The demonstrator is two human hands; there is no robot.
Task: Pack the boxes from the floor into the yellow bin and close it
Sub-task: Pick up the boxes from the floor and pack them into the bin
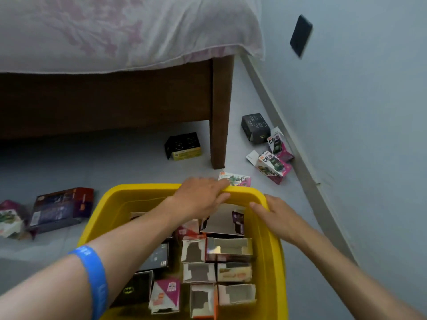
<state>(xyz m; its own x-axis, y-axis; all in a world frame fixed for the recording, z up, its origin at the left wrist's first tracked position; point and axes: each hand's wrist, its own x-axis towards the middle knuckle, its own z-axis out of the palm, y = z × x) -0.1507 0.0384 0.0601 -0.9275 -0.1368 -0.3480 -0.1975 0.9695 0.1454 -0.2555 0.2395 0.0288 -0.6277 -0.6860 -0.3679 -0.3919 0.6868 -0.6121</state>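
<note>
Floor [129, 162] is pale grey, w/ a blue-grey wall [360, 112] at 3 o'clock and a wooden bed [106, 100] under a floral sheet [115, 31] at 12. Yellow bin [111, 209] sits at 6 o'clock, lid off, approx. half full of small cartons packed side by side. Loose boxes lie at 9, 12 and 2 o'clock. Left hand [198, 199] lies on the far rim, fingers straight; right hand [275, 215] rests flat on the rim's right corner, gripping nothing.

We see a yellow bin [138, 192], blue wristband [92, 273], black boxes [255, 127] — bedsheet [115, 31] white with pink floral print — bed frame [104, 102] brown.
</note>
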